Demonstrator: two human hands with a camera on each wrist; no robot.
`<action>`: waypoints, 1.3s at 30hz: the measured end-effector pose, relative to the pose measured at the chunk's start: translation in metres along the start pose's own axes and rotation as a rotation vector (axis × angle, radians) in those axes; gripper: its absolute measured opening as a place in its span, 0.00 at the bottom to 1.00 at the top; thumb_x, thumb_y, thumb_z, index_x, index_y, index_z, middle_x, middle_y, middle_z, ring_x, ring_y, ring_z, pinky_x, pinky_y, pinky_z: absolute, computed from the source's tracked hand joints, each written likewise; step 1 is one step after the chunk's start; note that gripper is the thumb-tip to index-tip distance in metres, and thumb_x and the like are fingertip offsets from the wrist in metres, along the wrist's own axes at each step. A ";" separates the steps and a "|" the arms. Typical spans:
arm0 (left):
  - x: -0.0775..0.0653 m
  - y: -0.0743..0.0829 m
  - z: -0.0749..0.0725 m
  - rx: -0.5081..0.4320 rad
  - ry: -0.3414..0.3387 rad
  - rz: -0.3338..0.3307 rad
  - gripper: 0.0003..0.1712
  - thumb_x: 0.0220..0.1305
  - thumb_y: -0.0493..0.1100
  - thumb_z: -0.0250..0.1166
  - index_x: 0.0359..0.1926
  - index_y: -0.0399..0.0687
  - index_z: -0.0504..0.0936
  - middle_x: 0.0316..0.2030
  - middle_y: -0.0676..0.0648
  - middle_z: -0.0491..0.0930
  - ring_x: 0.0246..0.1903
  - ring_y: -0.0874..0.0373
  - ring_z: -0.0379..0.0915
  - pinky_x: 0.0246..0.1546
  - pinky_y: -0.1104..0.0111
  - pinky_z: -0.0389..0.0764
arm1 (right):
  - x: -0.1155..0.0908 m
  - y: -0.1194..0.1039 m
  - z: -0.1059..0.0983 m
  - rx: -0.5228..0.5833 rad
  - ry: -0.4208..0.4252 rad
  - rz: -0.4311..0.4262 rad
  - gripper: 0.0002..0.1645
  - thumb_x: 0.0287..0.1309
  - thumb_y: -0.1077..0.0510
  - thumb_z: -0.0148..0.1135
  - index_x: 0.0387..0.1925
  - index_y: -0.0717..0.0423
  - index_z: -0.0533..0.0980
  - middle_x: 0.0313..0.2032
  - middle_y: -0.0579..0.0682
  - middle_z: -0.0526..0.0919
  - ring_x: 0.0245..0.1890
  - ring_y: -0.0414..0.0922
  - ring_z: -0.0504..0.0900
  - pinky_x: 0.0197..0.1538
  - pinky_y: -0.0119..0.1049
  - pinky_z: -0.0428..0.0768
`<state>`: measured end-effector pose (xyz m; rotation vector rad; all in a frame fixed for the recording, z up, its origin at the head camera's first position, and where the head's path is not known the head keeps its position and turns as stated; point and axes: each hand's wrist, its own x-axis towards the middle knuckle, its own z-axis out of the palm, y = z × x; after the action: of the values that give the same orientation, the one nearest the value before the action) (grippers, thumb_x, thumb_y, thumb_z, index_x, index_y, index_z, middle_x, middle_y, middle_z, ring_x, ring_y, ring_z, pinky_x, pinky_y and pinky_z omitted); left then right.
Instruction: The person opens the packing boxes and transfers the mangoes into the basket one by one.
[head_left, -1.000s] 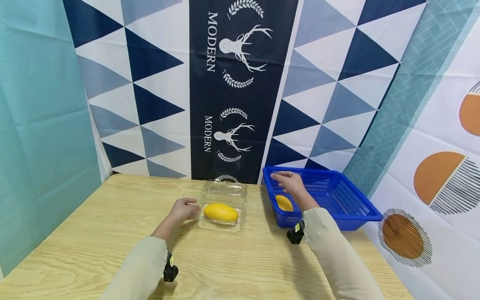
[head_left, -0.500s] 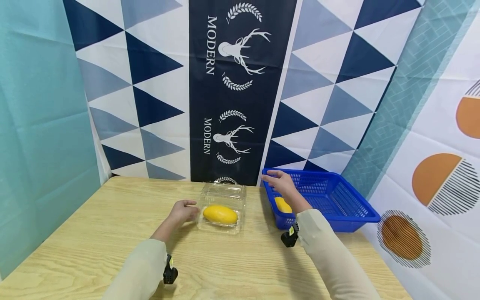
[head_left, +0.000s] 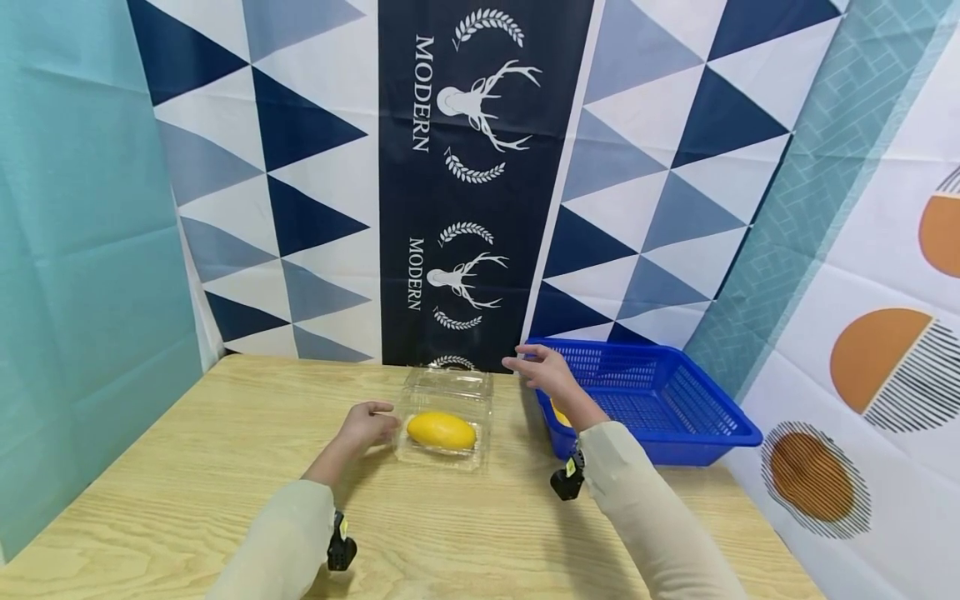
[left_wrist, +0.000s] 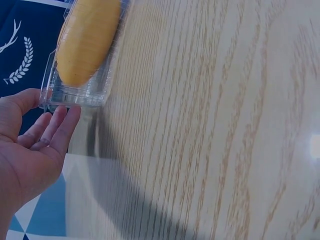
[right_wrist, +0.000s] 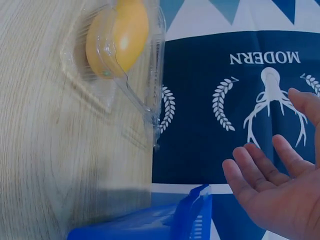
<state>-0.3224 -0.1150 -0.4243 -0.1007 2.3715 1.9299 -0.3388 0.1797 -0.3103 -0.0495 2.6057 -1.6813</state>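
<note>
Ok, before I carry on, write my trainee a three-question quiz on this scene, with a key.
1. True or false: the right hand holds nothing.
2. Fill in: in the head view, the left hand is at the ___ side of the clear container.
3. Which holds the partly hidden yellow fruit: A, the clear container; B, the blue basket?

Key: 1 true; 2 left; 3 B.

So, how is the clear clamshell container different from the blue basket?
The clear clamshell container is transparent and smaller; the blue basket is opaque and larger. The container has an open lid; the basket shows none. Both hold yellow fruit: a mango and a mostly hidden second fruit.
</note>
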 end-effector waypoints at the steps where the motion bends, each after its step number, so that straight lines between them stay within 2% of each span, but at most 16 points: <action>1: 0.000 0.000 0.000 0.002 -0.002 0.001 0.26 0.61 0.35 0.59 0.60 0.30 0.67 0.44 0.36 0.77 0.34 0.55 0.76 0.40 0.64 0.84 | 0.000 0.000 0.001 -0.002 -0.005 -0.006 0.36 0.55 0.47 0.64 0.63 0.55 0.66 0.62 0.60 0.69 0.60 0.56 0.70 0.64 0.51 0.70; 8: -0.002 0.000 0.000 0.016 0.002 0.012 0.26 0.61 0.35 0.59 0.59 0.30 0.68 0.43 0.36 0.77 0.32 0.57 0.75 0.38 0.64 0.84 | 0.002 0.004 0.011 -0.015 -0.040 -0.041 0.35 0.55 0.48 0.64 0.63 0.54 0.67 0.60 0.60 0.71 0.57 0.55 0.73 0.59 0.49 0.75; 22: 0.002 -0.002 -0.001 -0.006 -0.006 0.018 0.26 0.61 0.34 0.59 0.59 0.28 0.67 0.41 0.37 0.77 0.30 0.59 0.74 0.35 0.68 0.84 | 0.001 0.012 0.034 0.003 -0.112 -0.076 0.30 0.57 0.53 0.62 0.60 0.56 0.69 0.56 0.61 0.75 0.55 0.54 0.74 0.59 0.53 0.74; 26: 0.001 -0.001 -0.001 -0.002 -0.010 0.014 0.26 0.61 0.34 0.59 0.59 0.29 0.67 0.44 0.35 0.77 0.34 0.55 0.76 0.37 0.66 0.84 | 0.001 0.015 0.039 -0.004 -0.106 -0.067 0.28 0.56 0.53 0.64 0.58 0.56 0.71 0.54 0.59 0.77 0.53 0.52 0.76 0.57 0.52 0.76; 32: -0.002 0.001 0.000 -0.001 -0.015 0.003 0.26 0.62 0.35 0.58 0.61 0.30 0.67 0.48 0.32 0.75 0.44 0.43 0.76 0.43 0.62 0.83 | 0.003 0.022 0.047 -0.004 -0.127 -0.062 0.27 0.55 0.54 0.65 0.57 0.56 0.72 0.52 0.58 0.79 0.50 0.49 0.78 0.56 0.51 0.77; 39: -0.002 0.000 0.001 0.005 -0.002 -0.004 0.26 0.62 0.35 0.58 0.61 0.32 0.67 0.48 0.33 0.75 0.44 0.44 0.76 0.43 0.62 0.83 | 0.003 0.030 0.058 -0.011 -0.176 -0.075 0.28 0.54 0.55 0.66 0.57 0.58 0.71 0.50 0.59 0.79 0.48 0.49 0.79 0.57 0.54 0.76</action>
<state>-0.3200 -0.1140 -0.4241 -0.1033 2.3732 1.9207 -0.3385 0.1392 -0.3621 -0.2854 2.5128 -1.6037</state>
